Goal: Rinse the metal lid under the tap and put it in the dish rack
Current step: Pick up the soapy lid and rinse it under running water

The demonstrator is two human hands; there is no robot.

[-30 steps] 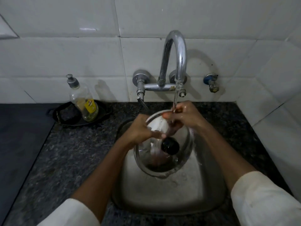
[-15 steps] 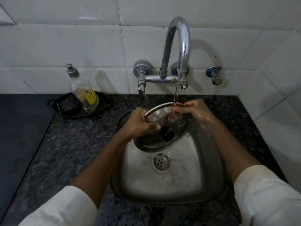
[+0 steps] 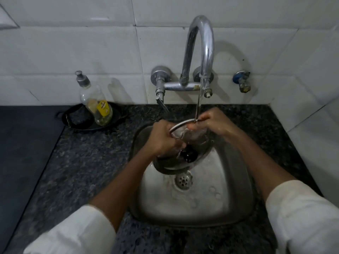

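- White wall tiles filled the top of the frame, with a dark speckled bench (image 3: 88, 162) below and a steel sink (image 3: 229, 195) set into it at centre.
- We held the metal lid (image 3: 183, 162) over the sink basin, tilted steeply, its upper rim right under the tap (image 3: 201, 43) at upper centre.
- Water ran in a thin stream from the spout and struck the lid's top edge.
- Our left hand (image 3: 163, 138) was closed around the lid's left rim, fingers curled over the edge.
- Our right hand (image 3: 211, 121) pinched the upper rim at the stream, fingers shut on the metal and visibly wet.
- We judged the rinse to be under way; whether it was nearly complete we could not tell.
- Placing the lid in the dish rack remained to be done, and no rack showed anywhere in the frame.
- The lid looked round and shiny, with a bright rolled rim and a black knob (image 3: 189, 154) at its middle facing us.
- Its surface seemed slick with water, so we reckoned it could slip in wet fingers.
- A soap bottle (image 3: 95, 101) stood in a dark dish (image 3: 77, 120) at centre left, well apart from the sink.
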